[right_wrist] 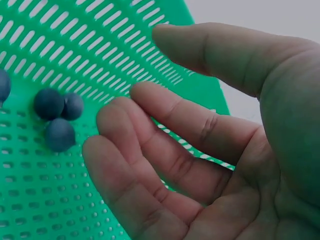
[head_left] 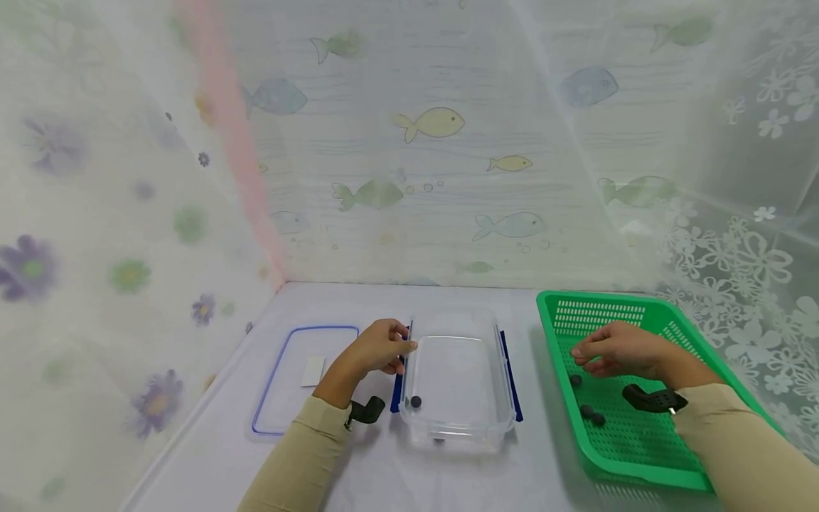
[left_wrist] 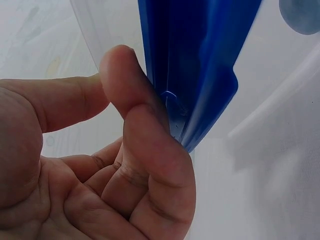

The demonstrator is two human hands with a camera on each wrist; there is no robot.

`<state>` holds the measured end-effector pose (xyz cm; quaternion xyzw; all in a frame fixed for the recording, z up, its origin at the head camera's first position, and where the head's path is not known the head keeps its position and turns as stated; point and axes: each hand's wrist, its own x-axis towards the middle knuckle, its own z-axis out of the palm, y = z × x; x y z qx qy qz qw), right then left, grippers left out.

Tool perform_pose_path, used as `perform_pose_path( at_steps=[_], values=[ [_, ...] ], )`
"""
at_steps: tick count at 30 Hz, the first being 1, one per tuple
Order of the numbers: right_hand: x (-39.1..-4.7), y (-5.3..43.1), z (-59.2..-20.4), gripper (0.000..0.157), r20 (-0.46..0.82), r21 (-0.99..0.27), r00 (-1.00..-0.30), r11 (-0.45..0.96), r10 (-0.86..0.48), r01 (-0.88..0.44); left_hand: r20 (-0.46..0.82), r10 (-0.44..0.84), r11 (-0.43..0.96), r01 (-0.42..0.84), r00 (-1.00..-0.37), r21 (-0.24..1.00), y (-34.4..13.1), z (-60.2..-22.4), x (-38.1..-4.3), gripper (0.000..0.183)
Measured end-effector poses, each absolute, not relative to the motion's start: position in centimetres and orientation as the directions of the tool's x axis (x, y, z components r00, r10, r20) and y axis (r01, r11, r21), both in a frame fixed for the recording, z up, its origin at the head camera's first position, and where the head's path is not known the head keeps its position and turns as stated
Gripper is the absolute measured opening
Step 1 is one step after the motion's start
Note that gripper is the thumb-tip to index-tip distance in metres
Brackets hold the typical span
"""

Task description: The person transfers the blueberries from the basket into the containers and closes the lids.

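In the head view, my left hand [head_left: 382, 346] is at the left rim of a clear plastic box [head_left: 457, 384] with blue side latches [head_left: 510, 377]. Its thumb and index finger pinch the box's edge beside a blue latch [left_wrist: 195, 60] in the left wrist view. A small dark round berry, like a blueberry [head_left: 416, 402], shows at the box's near left corner; another dark spot appears low through its front. My right hand [head_left: 623, 350] hovers over a green basket [head_left: 646, 466], fingers loosely bent around nothing. Several dark blueberries [right_wrist: 60, 135] lie inside the basket near its side wall.
Left of the box lies a clear lid [head_left: 275, 384] with a blue seal, and a small white rectangle [head_left: 313, 370] shows on it. White cloth [head_left: 211, 462] covers the table. Printed translucent curtains [head_left: 448, 235] hang behind and at both sides.
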<state>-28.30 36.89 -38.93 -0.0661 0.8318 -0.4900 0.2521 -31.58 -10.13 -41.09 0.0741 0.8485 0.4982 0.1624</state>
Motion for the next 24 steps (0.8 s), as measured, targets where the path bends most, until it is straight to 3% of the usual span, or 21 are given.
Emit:
perform_pose_path(
  at_steps=[24],
  values=[
    [-27.8, 36.9, -40.5, 0.032, -0.393, -0.757, -0.878, 0.638, -0.274, 0.140, -0.205, 0.292, 0.491, -0.038, -0.934, 0.871, -10.3, -41.0, -31.4, 0.046]
  ],
)
